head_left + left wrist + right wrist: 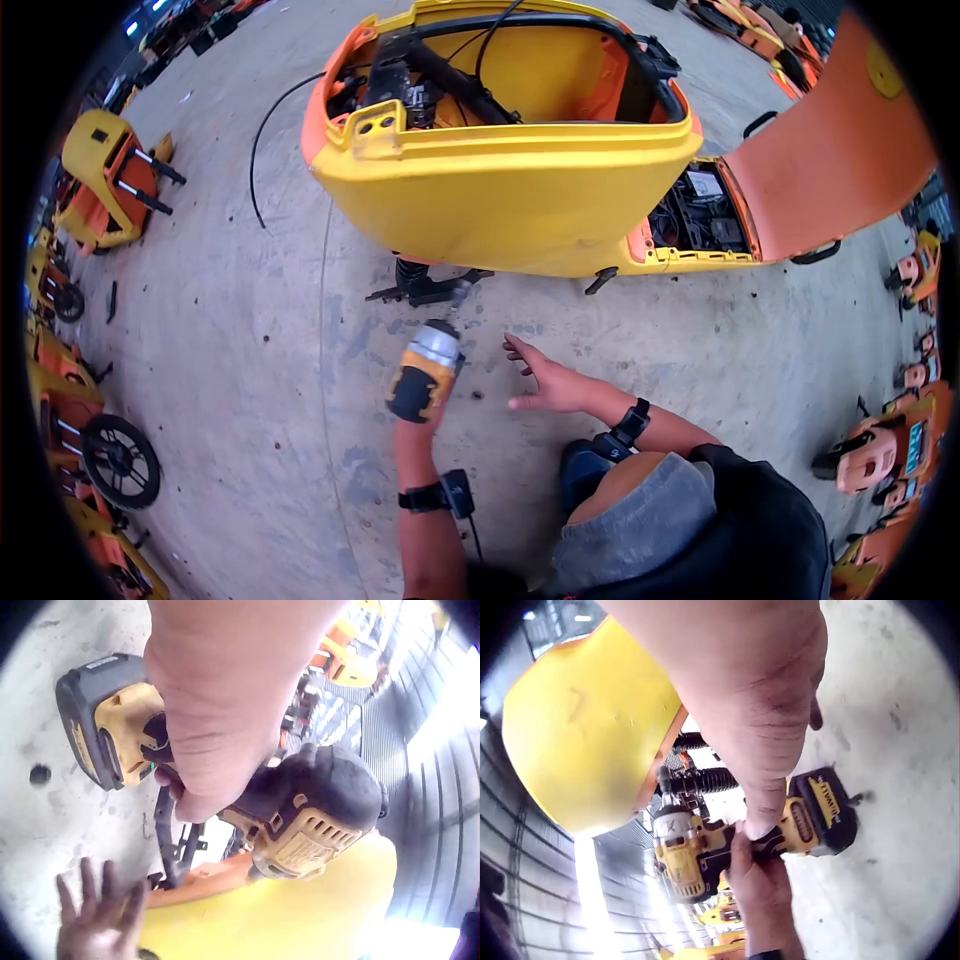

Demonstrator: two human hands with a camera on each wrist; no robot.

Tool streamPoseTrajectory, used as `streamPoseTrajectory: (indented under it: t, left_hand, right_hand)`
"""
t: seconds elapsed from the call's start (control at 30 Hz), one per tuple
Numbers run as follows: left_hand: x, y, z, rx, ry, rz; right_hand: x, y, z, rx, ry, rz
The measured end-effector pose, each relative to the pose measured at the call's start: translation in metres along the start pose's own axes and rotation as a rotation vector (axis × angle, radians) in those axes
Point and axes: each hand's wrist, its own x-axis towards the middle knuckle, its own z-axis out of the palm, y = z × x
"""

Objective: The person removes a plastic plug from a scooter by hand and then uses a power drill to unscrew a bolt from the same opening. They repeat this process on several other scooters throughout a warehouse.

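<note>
My left hand (pixel 759 889) grips the handle of a yellow and black cordless impact wrench (pixel 420 375), which has a dark battery (pixel 90 724) at its base. In the head view the tool's silver nose points up toward the yellow scooter body (pixel 500 200), and its tip is blurred. To the right of the tool, my right hand (pixel 548 382) reaches forward with fingers spread and nothing in it. The left wrist view shows that hand's spread fingers (pixel 88 892) too. Under the scooter body are a black shock absorber (pixel 705 780) and a dark bracket (pixel 435 290).
An orange panel (pixel 820 150) stands raised at the right, beside an open compartment (pixel 705 210) with black parts. A black cable (pixel 262 150) hangs to the floor at the left. More scooter bodies (pixel 105 180) and a wheel (pixel 120 460) line the left side.
</note>
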Motion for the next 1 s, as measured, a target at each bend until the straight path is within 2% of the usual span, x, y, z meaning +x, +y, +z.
streamPoseTrajectory:
  t: [0.03, 0.07, 0.1, 0.17, 0.2, 0.23, 0.3, 0.33, 0.37, 0.4, 0.47, 0.5, 0.53, 0.57, 0.63, 0.67, 0.7, 0.73, 0.77, 0.8, 0.83, 0.87, 0.97, 1.0]
  left_hand:
    - [0.005, 0.021, -0.012, 0.060, -0.124, 0.118]
    - [0.007, 0.039, -0.004, -0.164, -0.117, -0.010]
    - [0.005, 0.061, 0.009, -0.390, -0.108, -0.155]
    - [0.011, 0.114, 0.024, -0.245, -0.319, -0.505]
    - [0.012, 0.137, 0.033, -0.232, -0.370, -0.477]
    - [0.013, 0.154, 0.045, -0.222, -0.417, -0.440]
    - [0.004, 0.174, 0.078, -0.410, -0.414, -0.362]
    - [0.015, 0.195, 0.077, -0.567, -0.453, -0.354]
    - [0.013, 0.205, 0.087, -0.608, -0.527, -0.227]
    - [0.009, 0.215, 0.099, -0.692, -0.595, -0.224]
    - [0.004, 0.228, 0.111, -0.782, -0.706, -0.209]
    - [0.009, 0.232, 0.112, -0.773, -0.911, -0.160]
    - [0.019, 0.232, 0.114, -0.746, -1.094, -0.102]
    - [0.018, 0.227, 0.122, -0.726, -1.112, -0.037]
    - [0.027, 0.214, 0.131, -0.759, -1.190, 0.001]
    - [0.039, 0.212, 0.128, -0.742, -1.188, 0.005]
    - [0.050, 0.209, 0.126, -0.623, -1.190, -0.120]
    - [0.058, 0.204, 0.125, -0.507, -1.189, -0.252]
    - [0.063, 0.186, 0.130, -0.377, -1.141, -0.174]
    - [0.062, 0.169, 0.135, -0.132, -0.928, -0.122]
    - [0.065, 0.152, 0.146, -0.225, -0.724, -0.313]
    - [0.065, 0.135, 0.159, -0.303, -0.514, -0.485]
    - [0.080, 0.100, 0.214, -0.087, -0.506, -0.346]
    - [0.083, 0.098, 0.227, -0.327, -0.520, -0.432]
  right_hand:
    - [-0.003, -0.005, 0.004, 0.137, -0.001, -0.131]
    - [-0.005, -0.006, 0.009, 0.271, -0.005, -0.259]
    - [-0.009, -0.002, 0.010, 0.283, -0.006, -0.246]
    - [-0.023, 0.010, 0.003, 0.139, -0.148, -0.257]
    - [-0.032, 0.004, -0.002, 0.341, -0.020, -0.279]
    - [-0.043, 0.013, -0.004, 0.453, 0.090, -0.209]
    - [-0.070, 0.002, -0.035, 0.523, 0.135, -0.140]
    - [-0.086, -0.004, -0.049, 0.513, 0.144, -0.120]
    - [-0.098, -0.009, -0.063, 0.390, 0.154, -0.108]
    - [-0.111, -0.008, -0.074, 0.270, 0.170, -0.093]
    - [-0.133, 0.005, -0.086, 0.300, 0.212, -0.049]
    - [-0.144, 0.013, -0.088, 0.334, 0.228, -0.030]
    - [-0.159, 0.028, -0.094, 0.245, 0.172, 0.088]
    - [-0.170, 0.029, -0.099, -0.016, 0.203, 0.094]
    - [-0.163, 0.033, -0.102, 0.225, 0.199, 0.112]
    - [-0.159, 0.024, -0.099, 0.196, 0.274, 0.169]
    - [-0.152, 0.020, -0.098, 0.223, 0.273, 0.269]
    - [-0.143, 0.028, -0.097, 0.368, 0.300, 0.259]
    - [-0.137, 0.029, -0.092, 0.524, 0.325, 0.263]
    - [-0.137, 0.032, -0.092, 0.704, 0.315, 0.320]
    - [-0.138, 0.045, -0.091, 0.751, 0.320, 0.328]
    - [-0.138, 0.048, -0.096, 0.710, 0.321, 0.305]
    - [-0.134, 0.041, -0.110, 0.662, 0.431, 0.221]
    - [-0.135, 0.047, -0.113, 0.405, 0.416, 0.158]
